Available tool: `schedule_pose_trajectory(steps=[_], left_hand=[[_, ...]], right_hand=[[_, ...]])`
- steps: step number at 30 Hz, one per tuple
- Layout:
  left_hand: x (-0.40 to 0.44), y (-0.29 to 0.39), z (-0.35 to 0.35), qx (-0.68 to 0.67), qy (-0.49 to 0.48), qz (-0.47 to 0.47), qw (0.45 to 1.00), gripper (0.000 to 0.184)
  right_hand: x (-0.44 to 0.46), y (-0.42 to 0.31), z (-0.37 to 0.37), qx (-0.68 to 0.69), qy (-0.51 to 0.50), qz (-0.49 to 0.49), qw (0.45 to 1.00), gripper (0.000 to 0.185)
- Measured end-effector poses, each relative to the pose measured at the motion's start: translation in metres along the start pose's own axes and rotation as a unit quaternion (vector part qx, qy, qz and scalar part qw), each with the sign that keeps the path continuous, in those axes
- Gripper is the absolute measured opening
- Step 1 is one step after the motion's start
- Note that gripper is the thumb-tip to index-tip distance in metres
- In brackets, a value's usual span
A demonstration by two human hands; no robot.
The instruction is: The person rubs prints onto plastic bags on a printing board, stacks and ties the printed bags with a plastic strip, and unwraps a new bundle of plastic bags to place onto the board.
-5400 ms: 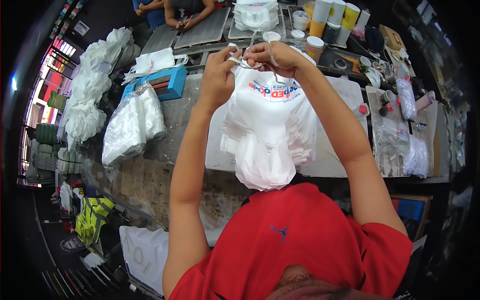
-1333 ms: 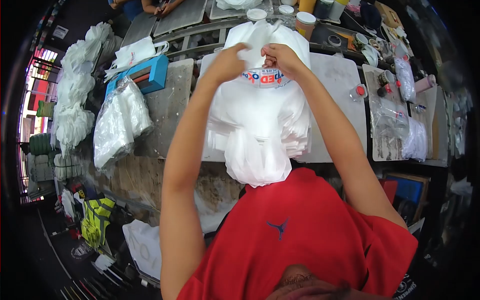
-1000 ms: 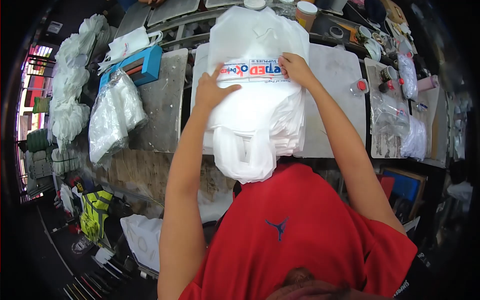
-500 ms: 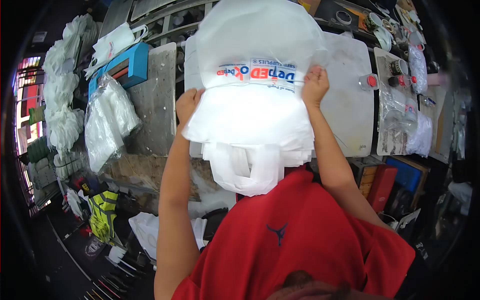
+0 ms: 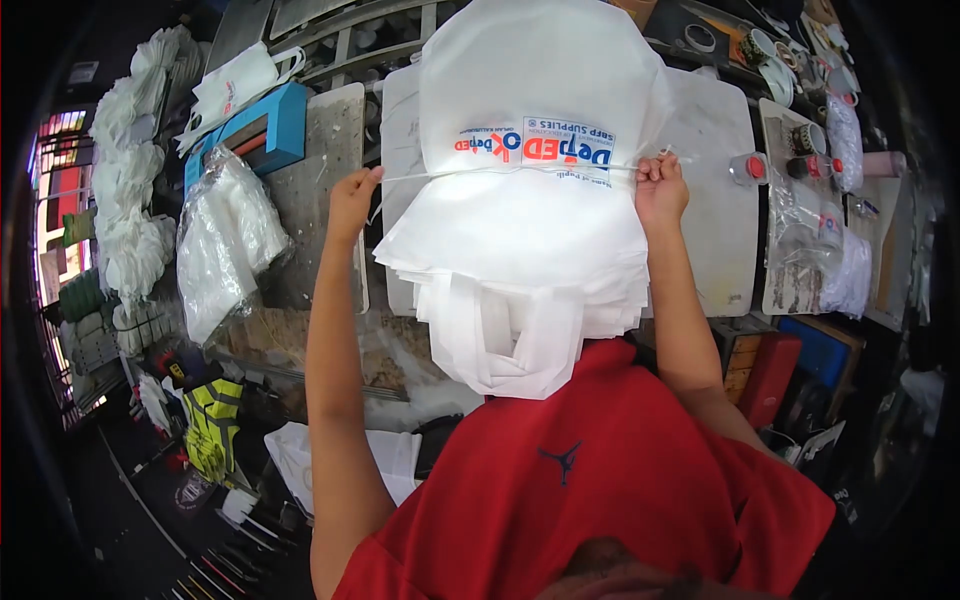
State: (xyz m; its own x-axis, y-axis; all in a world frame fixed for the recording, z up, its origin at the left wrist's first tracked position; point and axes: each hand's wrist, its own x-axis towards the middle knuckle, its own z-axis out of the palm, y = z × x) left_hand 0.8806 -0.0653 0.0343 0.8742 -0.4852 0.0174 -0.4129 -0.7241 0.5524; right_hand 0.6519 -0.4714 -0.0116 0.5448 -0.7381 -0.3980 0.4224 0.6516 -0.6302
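Note:
A thick stack of white bags with red and blue print lies in front of me, its handles hanging over the near edge beside my red shirt. Across its middle runs a thin pale string, which pinches the stack at the print. My left hand is closed on the string's left end, off the stack's left side. At the right edge of the stack my right hand is closed on the other end of the string.
Plastic-wrapped white bags and a blue box lie to the left. On the right are a red-capped bottle, mugs and wrapped bundles. A grey board lies under the stack. A yellow vest hangs at lower left.
Both hands moved from over the middle of the stack out to its two sides, and the string is now drawn across it. The far part of the stack bulges above the string.

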Motion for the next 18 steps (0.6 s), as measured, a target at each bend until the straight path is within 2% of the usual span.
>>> schedule_pose_trajectory(steps=[1, 2, 3, 5, 6, 7, 8, 9, 10, 12, 13, 15, 18], left_hand=[[0.002, -0.014, 0.006, -0.284, -0.001, -0.094, 0.954, 0.034], [-0.002, -0.026, 0.013, -0.542, -0.004, -0.18, 0.821, 0.034], [-0.008, -0.038, 0.02, -0.543, -0.004, -0.182, 0.82, 0.034], [-0.008, -0.055, 0.033, -0.634, 0.098, -0.222, 0.734, 0.033], [-0.006, -0.064, 0.039, -0.636, 0.098, -0.219, 0.734, 0.033], [-0.003, -0.073, 0.046, -0.368, 0.081, -0.176, 0.909, 0.035], [-0.001, -0.08, 0.05, -0.059, 0.057, -0.12, 0.989, 0.039], [0.004, -0.086, 0.058, 0.02, 0.143, -0.088, 0.986, 0.05], [0.008, -0.061, 0.039, 0.023, 0.15, -0.087, 0.985, 0.05], [0.013, 0.03, -0.022, -0.102, -0.041, -0.227, 0.968, 0.063], [0.014, 0.058, -0.035, -0.097, -0.038, -0.23, 0.968, 0.063], [0.017, 0.098, -0.049, -0.07, -0.238, -0.304, 0.92, 0.082], [0.016, 0.103, -0.009, -0.103, -0.218, -0.356, 0.903, 0.074]], right_hand=[[0.002, 0.001, 0.0, -0.001, -0.003, -0.001, 1.0, 0.02], [0.001, 0.002, -0.001, 0.021, -0.02, -0.003, 1.0, 0.021], [-0.002, 0.002, -0.004, 0.043, -0.035, -0.005, 0.998, 0.022], [-0.004, 0.002, -0.004, 0.036, -0.056, 0.0, 0.998, 0.022], [-0.007, 0.001, -0.005, 0.028, -0.07, 0.007, 0.997, 0.022], [-0.008, 0.0, -0.003, 0.028, -0.075, 0.006, 0.997, 0.022], [-0.01, 0.0, -0.002, 0.011, -0.07, 0.003, 0.997, 0.023], [-0.01, 0.0, 0.0, -0.004, -0.066, 0.0, 0.998, 0.024], [-0.008, 0.001, 0.003, 0.0, -0.072, 0.001, 0.997, 0.024], [-0.011, 0.002, -0.001, 0.003, -0.067, -0.003, 0.998, 0.024], [-0.011, 0.003, -0.004, 0.007, -0.067, 0.002, 0.998, 0.024], [-0.009, 0.005, -0.003, 0.005, -0.074, -0.011, 0.997, 0.025], [-0.012, 0.003, -0.001, 0.008, -0.072, -0.008, 0.997, 0.027]])
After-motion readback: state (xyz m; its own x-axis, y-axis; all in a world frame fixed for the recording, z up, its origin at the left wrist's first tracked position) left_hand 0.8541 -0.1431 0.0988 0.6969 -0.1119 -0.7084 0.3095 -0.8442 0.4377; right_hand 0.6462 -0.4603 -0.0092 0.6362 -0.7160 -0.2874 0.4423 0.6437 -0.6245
